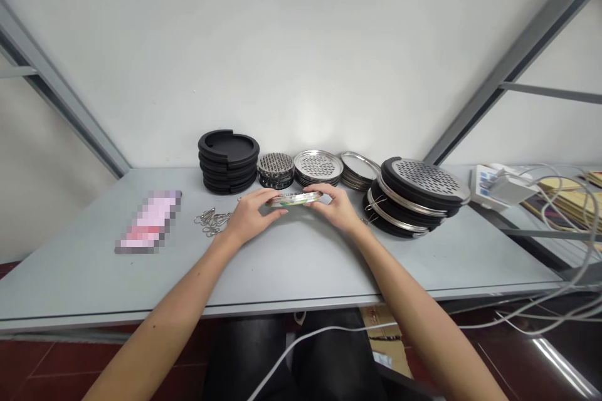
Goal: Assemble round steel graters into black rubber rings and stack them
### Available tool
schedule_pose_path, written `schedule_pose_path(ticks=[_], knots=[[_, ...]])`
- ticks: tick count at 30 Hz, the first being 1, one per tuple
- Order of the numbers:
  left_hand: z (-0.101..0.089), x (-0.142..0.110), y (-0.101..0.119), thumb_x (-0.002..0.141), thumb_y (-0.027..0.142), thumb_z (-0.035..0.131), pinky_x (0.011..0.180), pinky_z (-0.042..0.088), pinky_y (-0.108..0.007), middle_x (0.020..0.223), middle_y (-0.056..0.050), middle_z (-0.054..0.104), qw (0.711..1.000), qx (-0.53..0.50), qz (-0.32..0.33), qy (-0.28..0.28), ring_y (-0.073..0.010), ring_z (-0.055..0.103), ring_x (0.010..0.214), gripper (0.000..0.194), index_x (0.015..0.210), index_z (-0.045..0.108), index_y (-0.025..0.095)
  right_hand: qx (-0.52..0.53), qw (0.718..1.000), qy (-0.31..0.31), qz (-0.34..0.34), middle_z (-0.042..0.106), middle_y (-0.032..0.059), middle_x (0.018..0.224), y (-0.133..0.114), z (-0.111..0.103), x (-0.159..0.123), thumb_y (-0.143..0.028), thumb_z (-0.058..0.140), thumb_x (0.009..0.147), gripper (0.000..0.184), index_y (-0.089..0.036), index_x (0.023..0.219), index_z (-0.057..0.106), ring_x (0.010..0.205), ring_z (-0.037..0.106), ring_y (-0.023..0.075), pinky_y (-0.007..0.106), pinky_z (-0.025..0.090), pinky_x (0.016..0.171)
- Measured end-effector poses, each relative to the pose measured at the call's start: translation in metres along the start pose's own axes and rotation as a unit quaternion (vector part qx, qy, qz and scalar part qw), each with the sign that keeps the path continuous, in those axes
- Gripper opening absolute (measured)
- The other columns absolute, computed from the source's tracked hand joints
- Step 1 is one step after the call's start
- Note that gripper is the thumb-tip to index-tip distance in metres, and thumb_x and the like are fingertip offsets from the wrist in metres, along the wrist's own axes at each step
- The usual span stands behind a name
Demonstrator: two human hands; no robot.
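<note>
Between my two hands a round, thin metal disc [295, 199] with a shiny rim is held nearly edge-on above the table. My left hand [253, 216] pinches its left side, and my right hand [336, 205] pinches the right side. A green patch shows along its lower edge. Just behind it stand a stack of small perforated metal discs [276, 166], a stack of wider perforated discs [318, 166] and a stack of plain metal rings or lids [360, 168]. Several bent wire clips [212, 221] lie left of my left hand.
Black ring-shaped holders [229, 160] are stacked at the back left. A leaning stack of black and metal perforated assemblies [416, 194] stands right of my right hand. A blurred-out phone [149, 222] lies at left. A power strip [491, 187] with white cables sits at right.
</note>
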State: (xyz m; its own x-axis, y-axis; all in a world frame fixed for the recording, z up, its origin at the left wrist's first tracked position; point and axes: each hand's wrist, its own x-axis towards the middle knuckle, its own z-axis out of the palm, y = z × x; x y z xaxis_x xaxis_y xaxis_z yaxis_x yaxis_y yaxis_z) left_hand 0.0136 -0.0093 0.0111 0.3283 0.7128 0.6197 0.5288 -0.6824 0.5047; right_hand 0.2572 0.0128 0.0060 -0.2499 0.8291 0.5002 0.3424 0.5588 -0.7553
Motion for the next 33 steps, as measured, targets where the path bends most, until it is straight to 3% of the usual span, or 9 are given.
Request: schedule_pose_path(ticks=[9, 13, 21, 27, 33], knots=[[-0.0003, 0.0004, 0.0020, 0.088, 0.035, 0.062, 0.097, 0.049, -0.041, 0.117, -0.009, 0.068, 1.000, -0.015, 0.005, 0.008, -0.0237, 0.062, 0.107, 0.026, 0.108, 0.069, 0.020, -0.009, 1.000, 0.008, 0.008, 0.072, 0.0064, 0.102, -0.0018, 0.0008, 0.0002, -0.034, 0.074, 0.071, 0.030, -0.020, 0.098, 0.072, 0.097, 0.064, 0.0234, 0.037, 0.048, 0.091], [-0.0010, -0.0007, 0.0049, 0.088, 0.034, 0.061, 0.091, 0.051, -0.039, 0.112, -0.007, 0.070, 0.999, -0.033, -0.003, 0.019, -0.0223, 0.063, 0.098, 0.027, 0.112, 0.067, 0.022, -0.006, 1.000, 0.007, 0.010, 0.071, 0.0068, 0.105, 0.0021, 0.0003, 0.0013, -0.034, 0.074, 0.072, 0.035, -0.019, 0.102, 0.069, 0.099, 0.064, 0.0235, 0.037, 0.048, 0.092], [0.0027, 0.0017, -0.0022, 0.086, 0.036, 0.064, 0.082, 0.050, -0.030, 0.099, -0.006, 0.071, 0.985, -0.145, -0.072, 0.060, -0.0196, 0.064, 0.088, 0.030, 0.107, 0.068, 0.015, 0.141, 0.989, 0.009, 0.044, 0.074, 0.0054, 0.096, -0.0041, -0.0022, 0.0048, -0.035, 0.077, 0.069, 0.031, -0.017, 0.093, 0.071, 0.090, 0.067, 0.0224, 0.037, 0.051, 0.086], [0.0004, 0.0028, -0.0004, 0.091, 0.034, 0.058, 0.084, 0.048, -0.031, 0.100, -0.006, 0.070, 0.995, -0.060, -0.054, 0.055, -0.0196, 0.063, 0.090, 0.029, 0.111, 0.065, 0.015, 0.168, 0.984, 0.031, 0.046, 0.075, 0.0040, 0.092, -0.0019, -0.0038, 0.0043, -0.032, 0.081, 0.065, 0.030, -0.018, 0.090, 0.074, 0.086, 0.068, 0.0220, 0.037, 0.052, 0.084], [-0.0009, 0.0012, 0.0005, 0.087, 0.030, 0.063, 0.091, 0.048, -0.037, 0.112, -0.008, 0.068, 0.999, 0.026, 0.013, 0.046, -0.0213, 0.062, 0.099, 0.033, 0.118, 0.061, 0.018, 0.093, 0.995, 0.040, 0.026, 0.076, 0.0043, 0.088, -0.0021, -0.0006, 0.0016, -0.030, 0.081, 0.064, 0.027, -0.019, 0.089, 0.076, 0.084, 0.069, 0.0235, 0.036, 0.053, 0.082]])
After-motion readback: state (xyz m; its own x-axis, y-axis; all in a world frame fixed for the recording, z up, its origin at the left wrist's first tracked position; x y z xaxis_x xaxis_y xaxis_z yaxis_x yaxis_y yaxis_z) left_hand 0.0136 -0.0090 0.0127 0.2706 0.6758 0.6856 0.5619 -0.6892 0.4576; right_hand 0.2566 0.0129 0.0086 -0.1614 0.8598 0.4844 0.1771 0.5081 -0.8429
